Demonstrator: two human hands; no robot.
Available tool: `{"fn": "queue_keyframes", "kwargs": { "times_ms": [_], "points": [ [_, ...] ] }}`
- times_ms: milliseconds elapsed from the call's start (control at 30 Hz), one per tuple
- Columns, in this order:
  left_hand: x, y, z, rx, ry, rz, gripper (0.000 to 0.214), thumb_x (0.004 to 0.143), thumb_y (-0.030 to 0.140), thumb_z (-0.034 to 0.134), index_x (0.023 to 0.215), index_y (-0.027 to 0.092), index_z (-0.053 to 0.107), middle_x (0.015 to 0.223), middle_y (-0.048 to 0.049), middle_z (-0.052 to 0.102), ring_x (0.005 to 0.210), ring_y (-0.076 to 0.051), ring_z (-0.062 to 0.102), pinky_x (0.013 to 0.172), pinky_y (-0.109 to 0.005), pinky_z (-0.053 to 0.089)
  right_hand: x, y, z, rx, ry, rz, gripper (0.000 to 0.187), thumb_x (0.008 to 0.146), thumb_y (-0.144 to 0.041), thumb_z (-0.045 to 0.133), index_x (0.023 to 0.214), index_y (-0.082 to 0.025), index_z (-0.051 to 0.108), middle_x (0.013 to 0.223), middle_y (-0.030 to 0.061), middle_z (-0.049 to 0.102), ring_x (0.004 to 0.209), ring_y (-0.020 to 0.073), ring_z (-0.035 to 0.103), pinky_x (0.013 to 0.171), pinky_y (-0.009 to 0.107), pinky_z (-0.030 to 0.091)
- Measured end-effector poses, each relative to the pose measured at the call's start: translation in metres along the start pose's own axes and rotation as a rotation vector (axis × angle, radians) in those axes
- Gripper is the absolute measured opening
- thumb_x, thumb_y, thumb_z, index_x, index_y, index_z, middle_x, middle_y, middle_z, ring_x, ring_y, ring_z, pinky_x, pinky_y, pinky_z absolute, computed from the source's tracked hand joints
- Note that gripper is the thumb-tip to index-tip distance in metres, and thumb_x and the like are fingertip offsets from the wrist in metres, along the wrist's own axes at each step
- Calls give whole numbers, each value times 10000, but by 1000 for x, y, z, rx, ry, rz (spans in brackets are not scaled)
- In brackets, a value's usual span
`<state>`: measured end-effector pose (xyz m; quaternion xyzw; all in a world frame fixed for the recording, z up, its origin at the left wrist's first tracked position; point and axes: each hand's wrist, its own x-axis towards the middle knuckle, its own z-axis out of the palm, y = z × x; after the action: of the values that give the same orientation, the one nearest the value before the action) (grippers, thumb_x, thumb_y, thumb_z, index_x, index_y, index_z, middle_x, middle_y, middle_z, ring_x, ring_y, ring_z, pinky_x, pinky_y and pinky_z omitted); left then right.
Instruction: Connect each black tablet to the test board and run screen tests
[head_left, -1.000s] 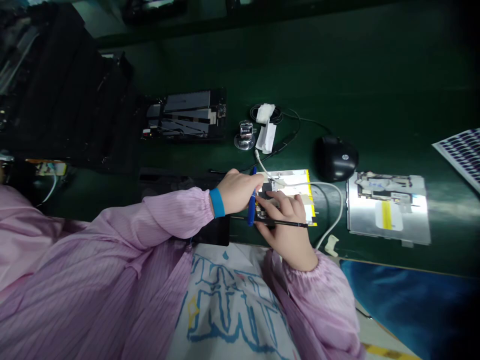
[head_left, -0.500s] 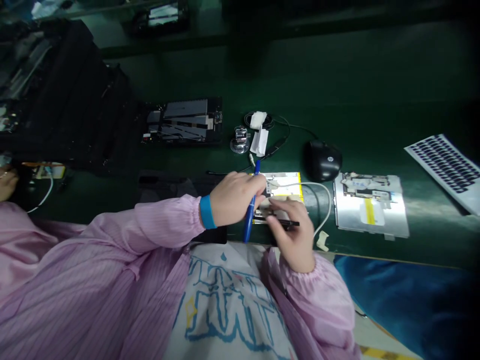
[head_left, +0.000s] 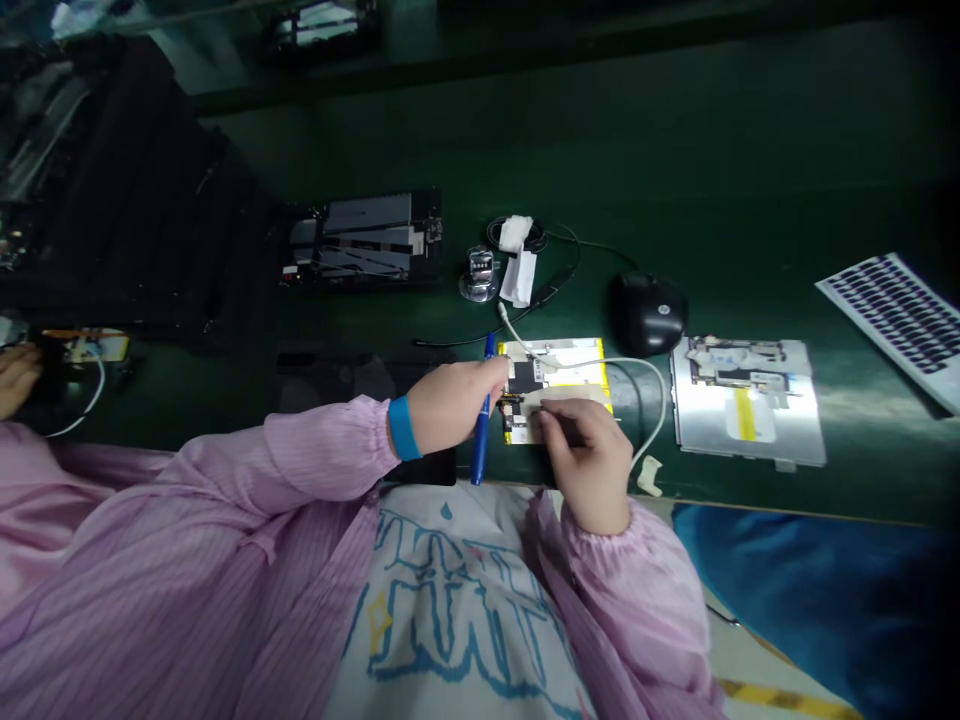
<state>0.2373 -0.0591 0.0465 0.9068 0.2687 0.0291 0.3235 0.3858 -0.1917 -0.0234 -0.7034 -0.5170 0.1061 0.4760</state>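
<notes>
An opened device (head_left: pixel 577 370) with a white and yellow inside lies near the table's front edge, and a white cable (head_left: pixel 645 375) is plugged into it. My left hand (head_left: pixel 454 400), with a blue wristband, is closed round a blue pen (head_left: pixel 482 420) at the device's left edge. My right hand (head_left: pixel 589 460) rests on the device's near side with its fingers curled; whether a thin black tool is still in it is hidden.
On the green table (head_left: pixel 750 180) lie a black mouse (head_left: pixel 649 312), a silver back cover (head_left: pixel 746 405), a sheet of dark stickers (head_left: pixel 896 320), a counter (head_left: pixel 478 275), a black tray (head_left: pixel 364 240) and a small white scrap (head_left: pixel 649 475). Another person's hand (head_left: pixel 15 375) shows at far left.
The thin black tool seen in my right hand earlier no longer shows. My left hand has shifted slightly left, with the pen more upright.
</notes>
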Motion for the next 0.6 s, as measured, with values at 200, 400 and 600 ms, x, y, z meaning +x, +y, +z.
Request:
{"fn": "queue_keyframes", "kwargs": {
  "times_ms": [200, 400, 600],
  "points": [
    [-1, -1, 3, -18, -5, -29, 93, 848, 145, 449, 766, 189, 445, 661, 10, 545, 567, -121, 480, 568, -242, 332, 0, 4, 6, -146, -95, -166, 167, 880, -183, 568, 1013, -195, 668, 971, 91, 684, 944, 230, 618, 822, 413, 520],
    [-1, -5, 5, -61, -10, -19, 105, 790, 95, 466, 763, 190, 430, 656, 18, 557, 572, -120, 494, 577, -242, 350, -1, 2, 6, -215, -112, -225, 219, 881, -171, 560, 1071, -209, 661, 993, 91, 660, 956, 235, 590, 817, 413, 509],
    [-2, -5, 7, -43, -6, -14, 112, 780, 85, 453, 750, 190, 424, 652, 17, 547, 568, -117, 496, 565, -239, 359, -5, 1, 7, -309, -164, -233, 304, 893, -198, 528, 1176, -221, 637, 1053, 106, 628, 988, 252, 531, 829, 424, 474]
  ]
}}
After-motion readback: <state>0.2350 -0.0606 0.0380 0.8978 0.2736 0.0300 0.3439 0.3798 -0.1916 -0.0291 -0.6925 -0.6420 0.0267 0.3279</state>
